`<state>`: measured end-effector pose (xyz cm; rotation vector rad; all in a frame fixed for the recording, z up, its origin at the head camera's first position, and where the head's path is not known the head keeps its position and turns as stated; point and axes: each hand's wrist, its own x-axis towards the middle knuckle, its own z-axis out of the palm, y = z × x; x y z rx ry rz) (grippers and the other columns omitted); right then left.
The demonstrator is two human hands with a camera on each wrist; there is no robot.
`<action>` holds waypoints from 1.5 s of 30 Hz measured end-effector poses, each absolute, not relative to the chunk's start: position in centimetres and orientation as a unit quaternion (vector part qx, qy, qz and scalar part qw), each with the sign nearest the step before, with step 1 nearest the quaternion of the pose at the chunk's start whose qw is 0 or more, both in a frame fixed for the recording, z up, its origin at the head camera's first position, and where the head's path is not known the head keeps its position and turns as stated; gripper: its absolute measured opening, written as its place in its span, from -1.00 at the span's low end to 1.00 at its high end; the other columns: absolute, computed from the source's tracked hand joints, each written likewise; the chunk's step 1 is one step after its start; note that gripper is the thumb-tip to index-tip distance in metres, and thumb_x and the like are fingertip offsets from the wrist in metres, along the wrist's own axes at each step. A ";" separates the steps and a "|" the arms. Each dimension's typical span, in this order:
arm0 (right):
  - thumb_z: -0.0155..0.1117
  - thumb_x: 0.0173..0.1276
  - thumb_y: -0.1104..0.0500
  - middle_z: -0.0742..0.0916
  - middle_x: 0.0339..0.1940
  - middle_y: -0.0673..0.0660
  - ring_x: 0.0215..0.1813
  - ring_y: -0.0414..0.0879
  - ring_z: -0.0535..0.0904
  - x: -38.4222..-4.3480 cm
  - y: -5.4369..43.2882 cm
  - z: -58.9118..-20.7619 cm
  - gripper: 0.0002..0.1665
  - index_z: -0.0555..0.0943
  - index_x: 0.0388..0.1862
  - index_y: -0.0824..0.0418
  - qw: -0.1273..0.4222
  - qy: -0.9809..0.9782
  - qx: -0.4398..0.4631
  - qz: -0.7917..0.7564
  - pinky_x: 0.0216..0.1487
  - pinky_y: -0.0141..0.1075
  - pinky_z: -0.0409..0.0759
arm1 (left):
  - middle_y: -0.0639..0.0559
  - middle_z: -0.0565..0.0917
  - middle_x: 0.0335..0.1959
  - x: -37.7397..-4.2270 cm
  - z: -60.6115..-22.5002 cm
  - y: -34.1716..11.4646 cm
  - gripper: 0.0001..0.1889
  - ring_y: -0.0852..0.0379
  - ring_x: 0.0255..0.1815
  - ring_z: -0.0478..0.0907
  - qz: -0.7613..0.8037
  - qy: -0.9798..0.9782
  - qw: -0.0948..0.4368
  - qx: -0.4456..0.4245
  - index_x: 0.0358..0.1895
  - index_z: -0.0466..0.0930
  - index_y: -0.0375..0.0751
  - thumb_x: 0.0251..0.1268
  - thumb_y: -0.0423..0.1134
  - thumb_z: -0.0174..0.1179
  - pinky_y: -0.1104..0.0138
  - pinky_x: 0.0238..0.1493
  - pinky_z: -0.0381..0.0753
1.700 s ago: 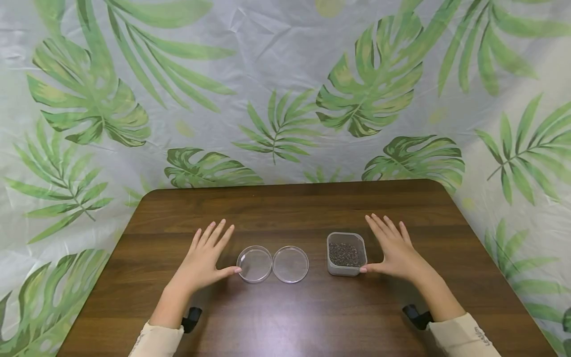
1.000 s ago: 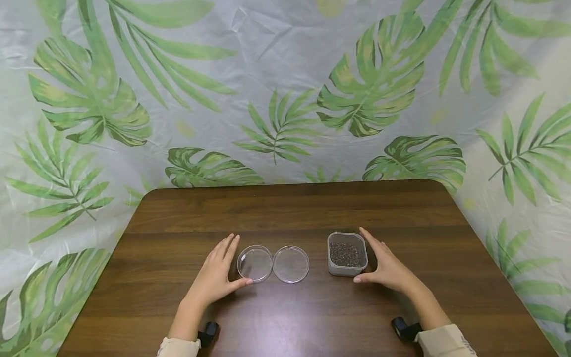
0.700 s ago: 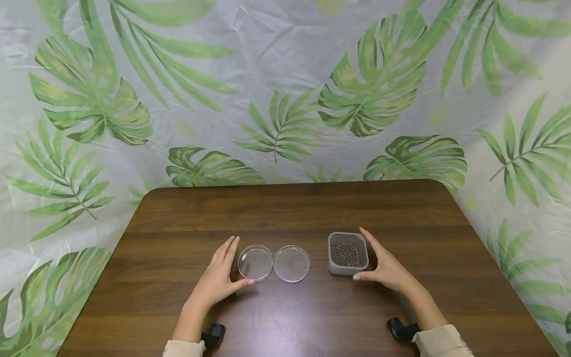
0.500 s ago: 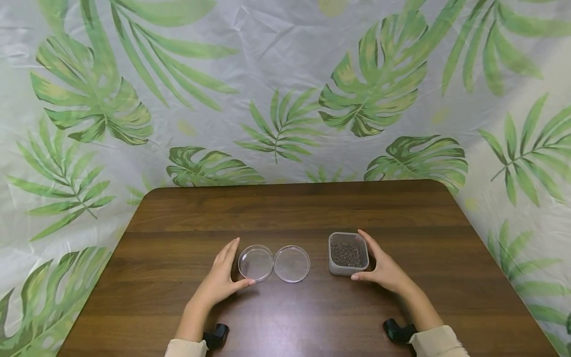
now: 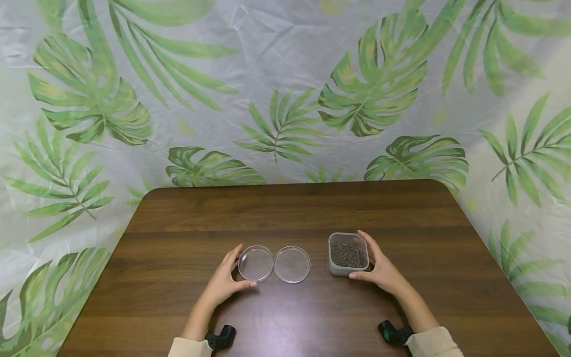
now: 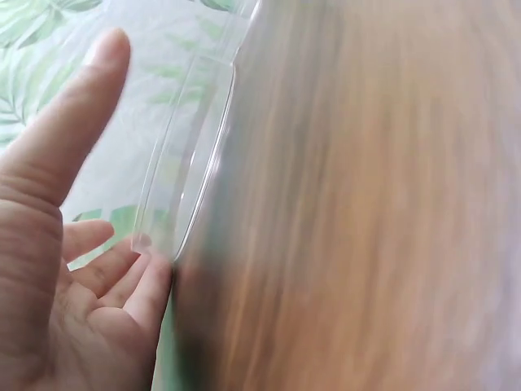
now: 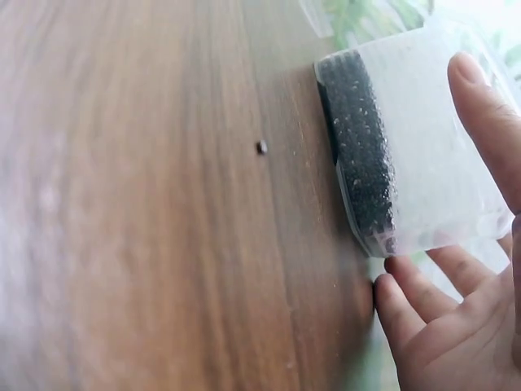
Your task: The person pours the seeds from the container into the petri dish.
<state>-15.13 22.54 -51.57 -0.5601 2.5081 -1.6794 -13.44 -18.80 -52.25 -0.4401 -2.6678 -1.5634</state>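
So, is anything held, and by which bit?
Can't tell if gripped: left hand curves around left edge of left clear round dish, right hand around right side of translucent square plastic tub.

Spread across the near part of the scene: a dark brown wood-grain table (image 5: 290, 213) with rounded far corners. Flat on it, left of centre, a clear round shallow dish (image 5: 256, 263); edge to edge on its right, a second clear round shallow dish (image 5: 292, 265). Farther right, apart from both, a translucent square plastic tub (image 5: 340, 271). Near the tub, a tiny dark speck (image 7: 261, 147).
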 end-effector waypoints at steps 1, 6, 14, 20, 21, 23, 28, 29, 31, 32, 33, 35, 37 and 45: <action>0.51 -0.11 0.19 0.15 0.37 0.26 0.32 0.30 0.04 -15.1 22.5 -51.6 0.24 -0.10 0.43 0.07 0.037 0.813 -0.183 -0.552 0.17 0.16 0.07 | -0.30 0.22 0.24 -13.5 -52.4 -18.8 0.07 -0.21 0.16 0.30 -0.504 -0.852 0.015 -0.144 0.34 0.07 -0.35 -0.35 -0.15 0.51 0.15 0.13 0.28; 0.49 -0.09 0.22 0.13 0.37 0.30 0.31 0.36 -0.01 -15.0 22.3 -51.5 0.24 -0.12 0.43 0.10 0.043 0.802 -0.182 -0.567 0.14 0.25 0.04 | -0.26 0.27 0.20 -13.5 -52.8 -18.7 0.02 -0.17 0.19 0.27 -0.490 -0.859 0.032 -0.142 0.29 0.16 -0.38 -0.36 -0.13 0.51 0.13 0.15 0.25; 0.48 -0.08 0.27 0.13 0.34 0.39 0.29 0.43 -0.05 -14.2 21.4 -49.7 0.18 -0.06 0.41 0.16 0.035 0.801 -0.169 -0.573 0.10 0.28 0.05 | -0.25 0.30 0.16 -13.3 -51.9 -18.2 -0.08 -0.16 0.18 0.28 -0.488 -0.863 0.028 -0.125 0.24 0.22 -0.44 -0.33 -0.28 0.49 0.10 0.14 0.26; 0.48 -0.10 0.29 0.07 0.34 0.41 0.29 0.43 -0.07 -13.7 20.9 -48.7 0.15 -0.02 0.39 0.22 0.024 0.810 -0.149 -0.567 0.08 0.27 0.10 | -0.36 0.30 0.13 -12.3 -49.3 -17.5 -0.13 -0.26 0.16 0.28 -0.494 -0.860 0.020 -0.128 0.21 0.21 -0.54 -0.29 -0.38 0.46 0.07 0.13 0.26; 0.48 -0.10 0.30 0.06 0.35 0.41 0.30 0.42 -0.09 -13.7 20.9 -48.7 0.15 -0.02 0.39 0.23 0.023 0.806 -0.147 -0.572 0.08 0.27 0.10 | -0.36 0.30 0.14 -12.3 -49.2 -17.5 -0.13 -0.25 0.16 0.27 -0.495 -0.860 0.017 -0.127 0.21 0.21 -0.54 -0.28 -0.37 0.46 0.08 0.13 0.25; 0.47 -0.10 0.31 0.04 0.36 0.39 0.31 0.41 -0.14 -13.7 20.9 -48.6 0.15 -0.02 0.39 0.23 0.019 0.801 -0.142 -0.582 0.05 0.29 0.11 | -0.36 0.29 0.14 -12.2 -49.0 -17.5 -0.13 -0.24 0.17 0.27 -0.492 -0.861 0.015 -0.126 0.22 0.21 -0.54 -0.27 -0.38 0.46 0.09 0.14 0.25; 0.46 -0.09 0.35 0.03 0.38 0.34 0.33 0.36 -0.15 -13.8 20.7 -48.1 0.15 -0.02 0.40 0.17 0.006 0.783 -0.145 -0.605 0.00 0.28 0.20 | -0.35 0.30 0.14 -12.2 -49.1 -17.5 -0.14 -0.22 0.17 0.27 -0.496 -0.859 0.023 -0.125 0.22 0.23 -0.52 -0.28 -0.39 0.46 0.07 0.15 0.23; 0.46 -0.09 0.36 0.05 0.37 0.34 0.33 0.35 -0.11 -13.9 20.6 -48.0 0.15 -0.02 0.40 0.15 0.001 0.782 -0.150 -0.605 0.00 0.24 0.25 | -0.35 0.31 0.14 -12.2 -49.1 -17.4 -0.14 -0.22 0.17 0.27 -0.496 -0.859 0.026 -0.124 0.22 0.23 -0.51 -0.29 -0.40 0.46 0.06 0.15 0.23; 0.46 -0.10 0.37 0.10 0.35 0.35 0.31 0.33 0.01 -13.9 20.4 -47.7 0.16 -0.01 0.41 0.12 -0.008 0.783 -0.157 -0.602 0.02 0.09 0.36 | -0.35 0.31 0.13 -12.2 -49.2 -17.4 -0.14 -0.21 0.17 0.27 -0.499 -0.858 0.030 -0.123 0.21 0.24 -0.52 -0.30 -0.41 0.46 0.04 0.15 0.22; 0.46 -0.10 0.38 0.13 0.33 0.35 0.28 0.33 0.07 -13.9 20.3 -47.6 0.16 -0.01 0.41 0.12 -0.013 0.783 -0.161 -0.601 0.01 -0.01 0.41 | -0.35 0.32 0.13 -12.2 -49.2 -17.4 -0.14 -0.22 0.17 0.28 -0.498 -0.858 0.032 -0.123 0.21 0.24 -0.52 -0.30 -0.41 0.46 0.04 0.14 0.22; 0.45 -0.10 0.39 0.15 0.32 0.35 0.26 0.32 0.11 -13.9 20.2 -47.4 0.16 -0.01 0.41 0.12 -0.018 0.781 -0.163 -0.602 0.01 -0.12 0.43 | -0.35 0.32 0.13 -12.2 -49.3 -17.4 -0.14 -0.21 0.17 0.28 -0.498 -0.858 0.032 -0.123 0.21 0.24 -0.52 -0.30 -0.41 0.46 0.04 0.14 0.22; 0.45 -0.11 0.41 0.18 0.31 0.32 0.26 0.28 0.14 -13.9 20.0 -47.1 0.16 0.00 0.41 0.12 -0.026 0.781 -0.163 -0.602 0.03 -0.32 0.41 | -0.35 0.32 0.13 -12.2 -49.3 -17.4 -0.14 -0.22 0.16 0.28 -0.496 -0.859 0.033 -0.124 0.21 0.24 -0.52 -0.30 -0.41 0.46 0.04 0.14 0.23; 0.45 -0.14 0.44 0.20 0.30 0.31 0.26 0.24 0.15 -13.9 19.7 -46.7 0.16 0.01 0.40 0.14 -0.033 0.777 -0.160 -0.608 0.07 -0.36 0.36 | -0.35 0.32 0.13 -12.5 -50.0 -17.6 -0.14 -0.23 0.16 0.29 -0.496 -0.859 0.034 -0.124 0.21 0.24 -0.52 -0.31 -0.41 0.47 0.03 0.14 0.23; 0.46 -0.22 0.50 0.31 0.22 0.40 0.15 0.30 0.25 -14.0 18.5 -45.5 0.17 0.06 0.38 0.21 -0.063 0.765 -0.171 -0.617 0.02 -0.47 0.36 | -0.18 0.33 0.16 -13.7 -53.1 -18.8 -0.07 -0.09 0.19 0.28 -0.486 -0.863 0.037 -0.130 0.24 0.27 -0.36 -0.35 -0.15 0.50 0.04 0.16 0.22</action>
